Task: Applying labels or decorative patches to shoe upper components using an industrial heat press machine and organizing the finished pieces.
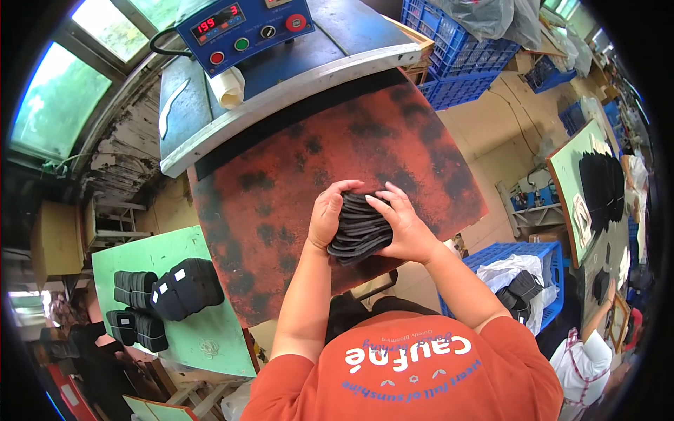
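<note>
Between my two hands is a stack of black fabric pieces, held above the near part of a red, black-blotched platen. My left hand presses against the stack's left side, its fingers curved over the far end. On the right side, my right hand grips the stack with thumb and fingers. The layered edges of the pieces face up toward me. What exactly the pieces are made into cannot be told.
Beyond the platen stands a heat press with a blue control box. Bundled black pieces lie on a green table at left. A blue crate with plastic and black pieces is at right; more blue crates stand behind. Another person works at far right.
</note>
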`<control>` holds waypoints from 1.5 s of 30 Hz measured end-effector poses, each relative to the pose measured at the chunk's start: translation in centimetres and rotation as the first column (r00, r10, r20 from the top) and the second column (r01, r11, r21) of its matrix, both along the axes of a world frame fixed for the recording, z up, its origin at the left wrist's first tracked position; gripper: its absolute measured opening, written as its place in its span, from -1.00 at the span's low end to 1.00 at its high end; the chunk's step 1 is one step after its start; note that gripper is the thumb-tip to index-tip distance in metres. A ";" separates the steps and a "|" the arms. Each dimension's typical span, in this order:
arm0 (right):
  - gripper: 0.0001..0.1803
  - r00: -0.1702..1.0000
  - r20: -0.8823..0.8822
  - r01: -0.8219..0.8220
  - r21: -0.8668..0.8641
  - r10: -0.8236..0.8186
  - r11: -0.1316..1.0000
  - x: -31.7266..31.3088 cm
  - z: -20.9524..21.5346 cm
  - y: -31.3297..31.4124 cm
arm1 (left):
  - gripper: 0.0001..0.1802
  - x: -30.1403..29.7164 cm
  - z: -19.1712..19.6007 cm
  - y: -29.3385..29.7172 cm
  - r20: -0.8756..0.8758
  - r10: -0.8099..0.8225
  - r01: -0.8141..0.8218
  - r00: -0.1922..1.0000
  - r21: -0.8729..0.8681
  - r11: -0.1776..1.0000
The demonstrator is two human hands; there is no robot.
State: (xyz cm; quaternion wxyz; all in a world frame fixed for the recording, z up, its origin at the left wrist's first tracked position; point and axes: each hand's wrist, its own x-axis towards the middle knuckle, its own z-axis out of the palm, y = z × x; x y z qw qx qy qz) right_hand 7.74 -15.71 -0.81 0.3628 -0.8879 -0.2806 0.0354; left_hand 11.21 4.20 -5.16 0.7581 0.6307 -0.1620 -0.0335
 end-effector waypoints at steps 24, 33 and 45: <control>-0.12 0.591 -0.718 0.405 0.658 0.368 0.635 2.8 1.6 -5.6 | -0.80 -3.5 -0.8 1.3 0.465 0.178 -0.498 0.867 0.811 0.308; -0.33 0.488 -0.463 0.582 0.804 0.740 0.119 -1.7 -4.2 -8.5 | -0.93 -2.9 5.0 -7.5 -0.316 0.009 -0.009 0.949 0.002 1.000; -0.13 0.894 -0.402 0.111 0.628 0.199 0.770 -9.5 1.0 -21.3 | -0.66 -2.3 8.2 -15.4 -0.415 -0.731 0.403 0.542 -0.635 0.660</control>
